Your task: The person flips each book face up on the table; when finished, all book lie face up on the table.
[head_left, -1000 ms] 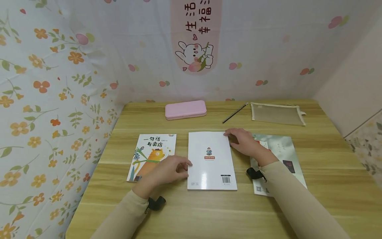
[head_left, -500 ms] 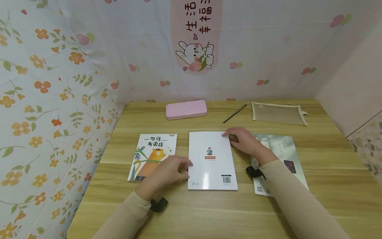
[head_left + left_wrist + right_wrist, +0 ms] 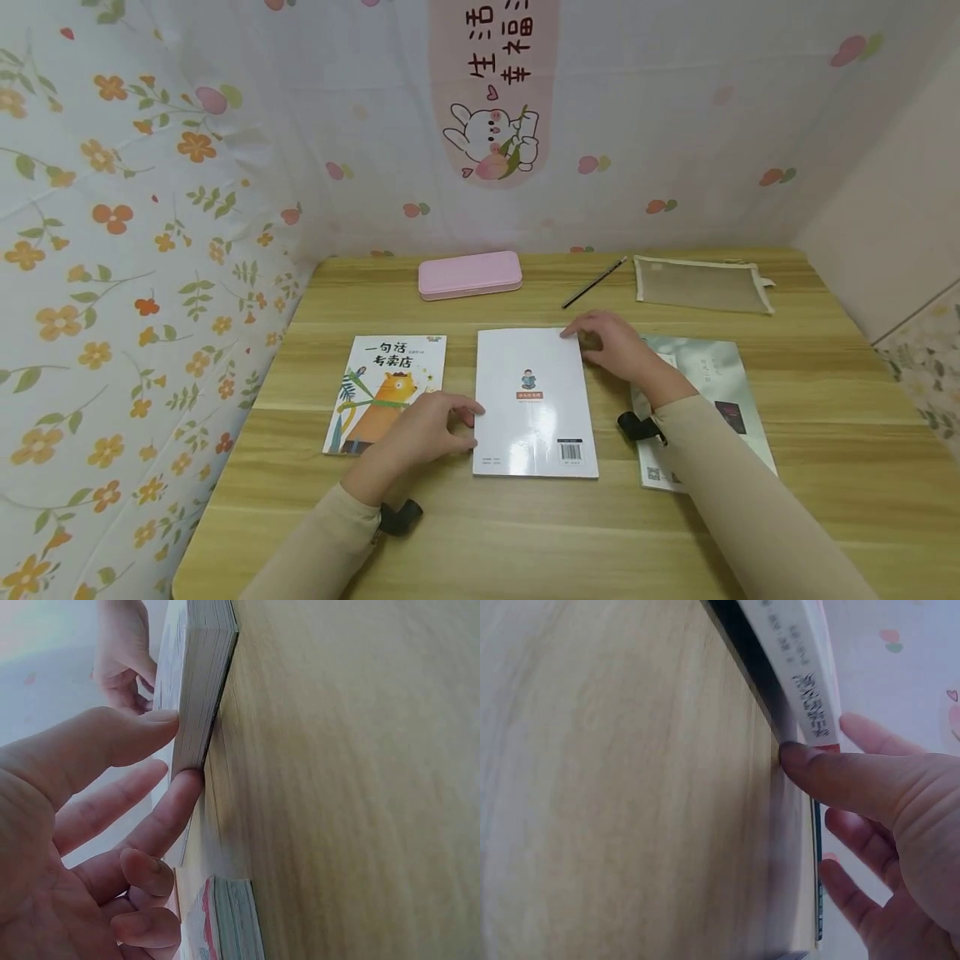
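Left hand: my left hand [image 3: 423, 432] lies at the left edge of the white paperback book [image 3: 534, 402], palm low on the light wooden table [image 3: 525, 533]. In the left wrist view the thumb [image 3: 112, 739] sits on the cover and a finger [image 3: 169, 817] goes under the page edge [image 3: 202, 697], so the edge is pinched between them; the other fingers are loosely curled.

Right hand: my right hand [image 3: 617, 350] is at the book's far right corner. The right wrist view shows the thumb [image 3: 832, 772] pressed on the spine [image 3: 806, 682] and fingers reaching over the cover. I cannot tell whether they grip or only press.

White book: it lies flat in the middle of the table, back cover up, between the other two books. I see a small figure with a red label under it, too small to read, and a barcode [image 3: 570, 451] at the near right corner. The spine print is blurred.

Left book: a picture book with an orange cat cover [image 3: 386, 393] lies just beside my left hand; its title reads "一句话专卖店".

Right book: a pale green-grey book [image 3: 720, 375] lies partly under my right forearm; a QR code shows at its near corner.

Far edge: a pink rectangular pencil case [image 3: 470, 274], a dark pencil [image 3: 592, 283] and a beige mesh zip pouch [image 3: 701, 285] lie in a row, apart from each other.

Wall: a pink banner with a white rabbit [image 3: 491, 137] carries "生活" and "幸福".
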Demonstrator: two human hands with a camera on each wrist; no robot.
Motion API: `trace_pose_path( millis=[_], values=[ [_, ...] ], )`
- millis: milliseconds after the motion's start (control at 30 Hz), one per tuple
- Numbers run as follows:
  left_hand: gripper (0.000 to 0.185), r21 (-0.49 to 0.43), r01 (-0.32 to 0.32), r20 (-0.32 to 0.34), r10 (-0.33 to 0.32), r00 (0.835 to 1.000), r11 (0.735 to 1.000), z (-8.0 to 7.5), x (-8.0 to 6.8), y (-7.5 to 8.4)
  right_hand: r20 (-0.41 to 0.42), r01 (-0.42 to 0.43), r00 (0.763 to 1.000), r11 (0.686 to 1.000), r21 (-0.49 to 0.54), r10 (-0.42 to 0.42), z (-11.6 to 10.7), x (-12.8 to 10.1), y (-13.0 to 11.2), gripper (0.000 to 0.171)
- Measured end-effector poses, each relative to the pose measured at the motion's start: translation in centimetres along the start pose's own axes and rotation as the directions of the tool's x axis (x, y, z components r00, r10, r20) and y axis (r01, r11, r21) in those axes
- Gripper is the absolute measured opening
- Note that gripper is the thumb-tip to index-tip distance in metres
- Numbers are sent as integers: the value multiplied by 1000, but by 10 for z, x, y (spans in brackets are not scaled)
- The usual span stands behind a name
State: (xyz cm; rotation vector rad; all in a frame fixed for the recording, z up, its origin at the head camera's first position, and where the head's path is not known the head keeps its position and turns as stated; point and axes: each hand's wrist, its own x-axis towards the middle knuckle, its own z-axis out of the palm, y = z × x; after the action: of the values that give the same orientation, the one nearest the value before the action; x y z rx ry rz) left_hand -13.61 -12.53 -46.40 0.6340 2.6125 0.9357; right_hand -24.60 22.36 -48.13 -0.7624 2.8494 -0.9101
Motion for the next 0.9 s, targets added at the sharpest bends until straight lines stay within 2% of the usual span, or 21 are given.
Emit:
trace_pose_path(
  millis=[100, 233, 333, 467, 600, 767, 900],
  values=[
    [28, 5, -1, 2, 1, 1000, 1000, 1, 0, 0, -4, 1, 1000, 1000, -27, -1, -3, -4, 2, 38],
    [18, 13, 31, 16, -31, 999, 999, 1, -3, 1, 14, 46, 999, 994, -98, -45, -7, -7, 4, 38],
    [16, 0, 42, 22, -42, 999, 999, 1, -5, 0, 34, 73, 997, 992, -107, -69, -10, -8, 4, 38],
    [16, -1, 16, 22, -16, 1000, 1000, -1, -7, -2, 46, 94, 995, 992, -88, -90, -13, -10, 6, 38],
    [22, 38, -16, 23, 15, 1000, 999, -4, -12, -4, 51, 134, 990, 989, -64, -131, -14, -11, 8, 37],
    [35, 89, -58, 61, 53, 997, 994, -8, -19, -4, 57, 177, 983, 984, 2, -177, -14, -14, 10, 36],
    [46, 90, -114, 88, 106, 990, 989, -9, -20, -5, 79, 166, 982, 983, 77, -172, -18, -14, 9, 35]
  ],
)
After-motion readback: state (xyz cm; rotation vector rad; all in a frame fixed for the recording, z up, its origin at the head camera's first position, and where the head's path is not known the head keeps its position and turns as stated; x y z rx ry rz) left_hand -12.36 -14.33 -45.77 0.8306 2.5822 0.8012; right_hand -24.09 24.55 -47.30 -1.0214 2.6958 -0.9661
